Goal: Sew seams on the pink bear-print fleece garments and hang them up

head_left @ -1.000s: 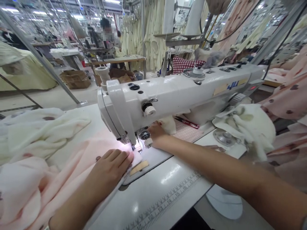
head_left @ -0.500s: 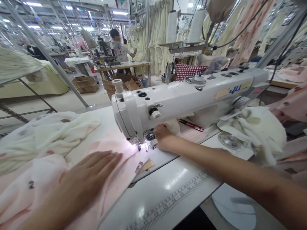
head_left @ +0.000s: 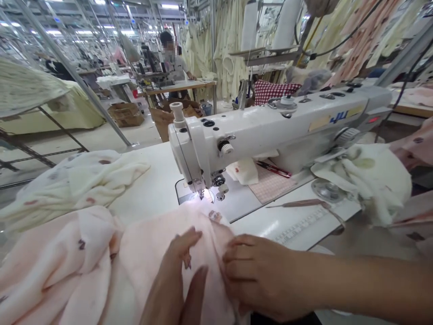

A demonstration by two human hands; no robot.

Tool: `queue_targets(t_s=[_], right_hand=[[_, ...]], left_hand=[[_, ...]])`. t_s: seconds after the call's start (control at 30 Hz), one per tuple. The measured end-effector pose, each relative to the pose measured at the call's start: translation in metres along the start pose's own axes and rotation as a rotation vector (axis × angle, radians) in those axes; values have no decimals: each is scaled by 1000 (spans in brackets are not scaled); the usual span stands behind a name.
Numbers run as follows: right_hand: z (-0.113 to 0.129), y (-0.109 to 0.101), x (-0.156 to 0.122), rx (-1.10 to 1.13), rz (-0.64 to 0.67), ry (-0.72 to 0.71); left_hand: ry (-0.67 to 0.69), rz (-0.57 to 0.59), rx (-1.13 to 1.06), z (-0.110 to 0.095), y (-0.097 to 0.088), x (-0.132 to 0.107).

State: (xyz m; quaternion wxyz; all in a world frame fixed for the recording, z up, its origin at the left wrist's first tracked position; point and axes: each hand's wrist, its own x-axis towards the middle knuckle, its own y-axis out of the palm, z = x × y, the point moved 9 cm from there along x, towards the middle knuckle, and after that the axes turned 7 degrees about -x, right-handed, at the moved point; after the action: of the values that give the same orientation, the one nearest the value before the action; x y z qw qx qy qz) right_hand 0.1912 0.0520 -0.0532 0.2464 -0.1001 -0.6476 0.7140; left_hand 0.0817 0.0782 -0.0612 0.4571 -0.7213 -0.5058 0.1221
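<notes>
A pale pink fabric piece point(head_left: 152, 234) lies in front of the white sewing machine point(head_left: 250, 140), its far edge close to the lit needle and presser foot point(head_left: 201, 194). My left hand point(head_left: 172, 275) rests over this fabric, thumb and fingers apart. At the fabric's right edge, my right hand point(head_left: 257, 275) has its fingers curled in and closed on the cloth; the fingertips are partly hidden. A small printed patch point(head_left: 215, 215) shows on the fabric near the needle.
Left on the table are a bunched pink spotted cloth point(head_left: 81, 243) and a cream one point(head_left: 84, 176). Red-handled snips point(head_left: 275, 169) lie under the machine arm. A thin pointed tool point(head_left: 301, 204) lies on the right. Behind, a person point(head_left: 174, 63) stands at another table.
My right hand has come back from under the machine arm to the fabric's near right edge. My left hand has drawn nearer, its fingers now spread. The fabric has shifted away from the needle.
</notes>
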Motion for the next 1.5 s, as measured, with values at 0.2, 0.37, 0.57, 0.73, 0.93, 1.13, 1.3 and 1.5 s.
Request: queue_targets(t_s=[0.2, 0.37, 0.57, 0.73, 0.93, 1.13, 1.3, 1.5], right_hand=[[-16, -4, -14, 187, -121, 158], [-46, 1, -3, 1, -42, 266], [-63, -15, 7, -92, -195, 341], [-77, 18, 11, -17, 71, 373], [-94, 29, -5, -33, 173, 423], [-111, 4, 19, -94, -40, 474], [-142, 2, 34, -57, -151, 556], [-124, -4, 23, -114, -181, 444]], left_hand=[[299, 206, 339, 1, 31, 19], [202, 206, 292, 3, 30, 40], [195, 168, 235, 9, 30, 62], [198, 122, 243, 19, 31, 67], [222, 126, 294, 22, 34, 62], [231, 112, 291, 22, 33, 65], [223, 110, 282, 22, 32, 64], [197, 133, 290, 23, 33, 64]])
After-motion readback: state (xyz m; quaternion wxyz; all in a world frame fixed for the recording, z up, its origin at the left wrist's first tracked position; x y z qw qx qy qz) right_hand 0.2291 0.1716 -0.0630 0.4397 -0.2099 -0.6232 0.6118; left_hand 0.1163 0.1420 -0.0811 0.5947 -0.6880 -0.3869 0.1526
